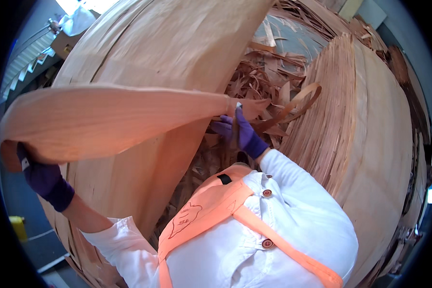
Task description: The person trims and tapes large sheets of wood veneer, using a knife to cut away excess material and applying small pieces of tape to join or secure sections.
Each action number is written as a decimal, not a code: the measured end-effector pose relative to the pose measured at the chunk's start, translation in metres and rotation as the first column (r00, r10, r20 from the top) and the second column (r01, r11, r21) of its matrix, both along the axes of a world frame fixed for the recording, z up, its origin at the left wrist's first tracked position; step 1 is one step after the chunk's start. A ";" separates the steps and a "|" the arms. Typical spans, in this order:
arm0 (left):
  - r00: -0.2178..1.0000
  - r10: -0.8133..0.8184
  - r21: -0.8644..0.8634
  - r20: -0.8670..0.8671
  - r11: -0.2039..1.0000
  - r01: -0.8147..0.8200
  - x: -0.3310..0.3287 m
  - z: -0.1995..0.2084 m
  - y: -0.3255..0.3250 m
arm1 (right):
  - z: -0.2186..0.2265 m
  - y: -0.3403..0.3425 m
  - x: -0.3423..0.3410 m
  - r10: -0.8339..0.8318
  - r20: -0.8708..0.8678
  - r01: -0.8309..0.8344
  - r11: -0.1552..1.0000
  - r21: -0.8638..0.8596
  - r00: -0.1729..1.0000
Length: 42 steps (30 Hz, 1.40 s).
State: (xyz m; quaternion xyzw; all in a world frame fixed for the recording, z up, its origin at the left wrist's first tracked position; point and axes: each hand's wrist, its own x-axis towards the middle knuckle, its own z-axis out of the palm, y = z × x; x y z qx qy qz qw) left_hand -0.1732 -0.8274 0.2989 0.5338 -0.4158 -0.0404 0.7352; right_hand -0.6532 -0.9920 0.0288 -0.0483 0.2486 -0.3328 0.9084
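Note:
A long piece of thin wood veneer (pixel 115 120) stretches between my two purple-gloved hands, above a broad pile of pale veneer sheets (pixel 177 53). At the far left, my left hand (pixel 48 182) is closed on its curled end. My right hand (pixel 247 132) grips the narrow end near the middle, thumb up and fingers partly behind it. A brown sliver shows by the right palm; whether it is held I cannot tell. Just beyond that hand, a thin looped veneer strip (pixel 297 105) curves over the scraps.
Torn veneer scraps (pixel 259 79) fill the gap between the pale pile and a tall stack of veneer sheets (pixel 329 101) on the right. A grey surface (pixel 293 36) shows at the back. Something yellow (pixel 18 228) stands at the lower left.

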 end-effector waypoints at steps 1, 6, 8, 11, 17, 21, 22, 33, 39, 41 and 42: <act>0.999 0.027 0.004 -0.022 1.000 -0.027 0.012 0.000 0.024 | -0.023 -0.009 0.018 -0.043 0.033 0.045 0.998 -0.053 0.999; 0.873 0.221 0.037 0.435 0.964 -0.263 0.055 0.018 0.172 | -0.067 -0.006 0.075 -0.107 -0.251 0.094 0.994 -0.062 0.962; 0.413 0.323 -0.093 0.852 0.869 -0.487 -0.011 0.037 0.159 | -0.080 -0.017 0.074 -0.184 -0.232 0.185 0.983 -0.016 0.955; 0.011 0.292 -0.218 0.956 0.737 -0.640 -0.038 0.054 0.188 | -0.095 -0.054 0.068 -0.188 -0.180 0.176 0.981 -0.080 0.965; -0.013 0.320 -0.169 0.947 0.464 -0.870 -0.018 0.034 0.320 | -0.085 -0.106 0.056 -0.233 -0.119 0.196 0.944 -0.264 0.965; -0.084 0.135 -0.104 0.987 0.145 -0.984 -0.028 0.001 0.423 | 0.000 -0.068 0.085 0.120 -0.329 -0.280 0.821 -0.498 0.937; -0.018 0.190 -0.042 0.982 0.122 -0.992 -0.031 -0.005 0.434 | 0.010 -0.057 0.104 0.156 -0.348 -0.333 0.776 -0.536 0.924; 0.847 0.142 -0.412 -0.513 0.824 -0.388 -0.197 -0.031 0.494 | 0.033 0.127 0.223 0.801 -0.337 -0.828 0.316 -0.463 0.495; 0.383 0.922 0.005 0.062 0.384 -0.923 -0.196 -0.042 0.531 | 0.036 0.196 0.258 0.839 -0.410 -0.875 0.146 -0.462 0.357; 0.339 0.928 -0.008 -0.156 0.342 -0.940 -0.178 -0.046 0.536 | 0.053 0.219 0.274 0.822 -0.469 -0.914 0.145 -0.378 0.324; 0.316 0.910 -0.005 -0.268 0.327 -0.945 -0.165 -0.044 0.529 | 0.061 0.223 0.284 0.780 -0.505 -0.894 0.153 -0.420 0.370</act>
